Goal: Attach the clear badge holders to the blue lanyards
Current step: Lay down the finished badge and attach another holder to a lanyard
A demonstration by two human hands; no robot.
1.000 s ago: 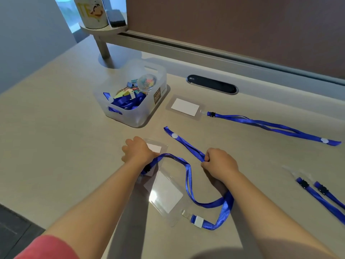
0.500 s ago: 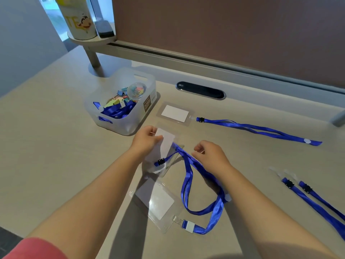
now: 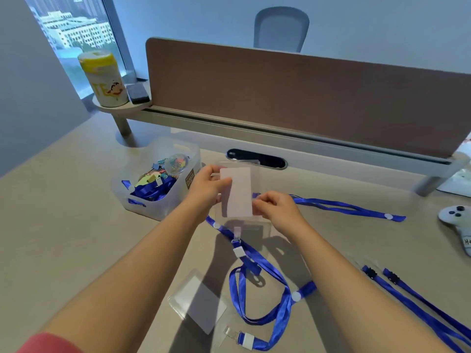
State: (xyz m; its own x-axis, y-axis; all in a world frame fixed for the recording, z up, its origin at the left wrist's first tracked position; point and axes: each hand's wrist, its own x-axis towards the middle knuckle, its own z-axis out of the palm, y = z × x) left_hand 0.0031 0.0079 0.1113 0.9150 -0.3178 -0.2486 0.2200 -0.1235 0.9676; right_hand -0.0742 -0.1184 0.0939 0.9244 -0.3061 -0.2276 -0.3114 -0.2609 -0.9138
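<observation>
Two hands [image 3: 207, 189] [image 3: 276, 208] holding badge holder [image 3: 238, 194], no legible writing

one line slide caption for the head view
Both hands lift a clear badge holder, blue lanyard hanging from it.

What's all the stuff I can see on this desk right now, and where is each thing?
held badge holder: 1, clear with white card, raised between both hands
attached lanyard: 1, blue, hangs from it onto the desk
spare badge holder: 1, clear, desk, near edge
far lanyard: 1, blue, behind right hand
right lanyards: 2, blue, right edge
bin: 1, translucent, left, holds lanyards and clips
canister: 1, yellow and white, corner shelf
game controller: 1, white, far right
left hand: grips holder's left edge
right hand: pinches its right edge
</observation>
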